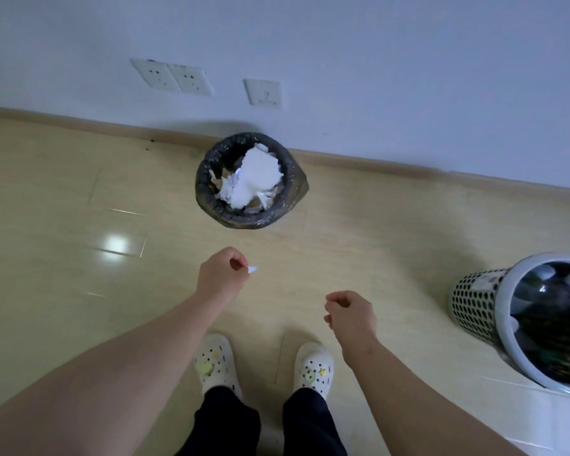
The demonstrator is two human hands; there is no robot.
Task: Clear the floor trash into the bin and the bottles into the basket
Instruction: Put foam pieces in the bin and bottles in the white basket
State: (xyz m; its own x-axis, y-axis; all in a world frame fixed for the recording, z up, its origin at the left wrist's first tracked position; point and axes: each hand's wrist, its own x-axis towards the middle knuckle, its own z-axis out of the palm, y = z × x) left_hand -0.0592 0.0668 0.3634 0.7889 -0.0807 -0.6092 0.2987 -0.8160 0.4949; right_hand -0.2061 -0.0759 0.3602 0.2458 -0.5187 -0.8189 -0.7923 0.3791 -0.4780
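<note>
A round bin (211,195) lined with a dark bag stands against the wall, with crumpled white paper (254,177) piled inside. My left hand (219,274) hovers in front of the bin, a little short of it, and pinches a small white paper scrap (253,269) between its fingertips. My right hand (351,314) hangs lower and to the right, fingers loosely curled and holding nothing. At the right edge stands a white perforated basket (474,301) with dark bottles (553,314) inside.
Pale glossy floor tiles (79,225) spread around me, with a light glare at the left. A skirting board and a white wall with three socket plates (264,92) run behind the bin. My feet in white clogs (218,363) stand below my hands.
</note>
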